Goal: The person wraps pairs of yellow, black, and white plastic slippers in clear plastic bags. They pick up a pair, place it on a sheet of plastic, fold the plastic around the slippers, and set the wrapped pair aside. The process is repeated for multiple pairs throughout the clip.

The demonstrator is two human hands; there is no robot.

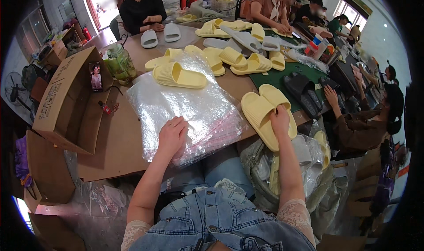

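Observation:
My left hand [173, 135] lies on a stack of clear plastic bags [176, 105], its fingers resting flat near the pink-printed edge. With my right hand [280, 120] I grip a pair of yellow slippers [258, 112] at the right end of the table; the fingers are partly hidden inside one slipper's opening. The pair lies side by side, toes pointing away from me. On the far part of the bag stack sits another yellow slipper [179, 76]. Beyond it, several more yellow slippers [251, 64] are heaped with grey ones.
A cardboard box [66, 100] with a phone [96, 76] stands at the left, beside a green jar [119, 63]. Black slippers [302, 92] lie on a green mat [282, 78]. Below the table's right edge is a sack [260, 180] holding slippers. Co-workers sit around the table.

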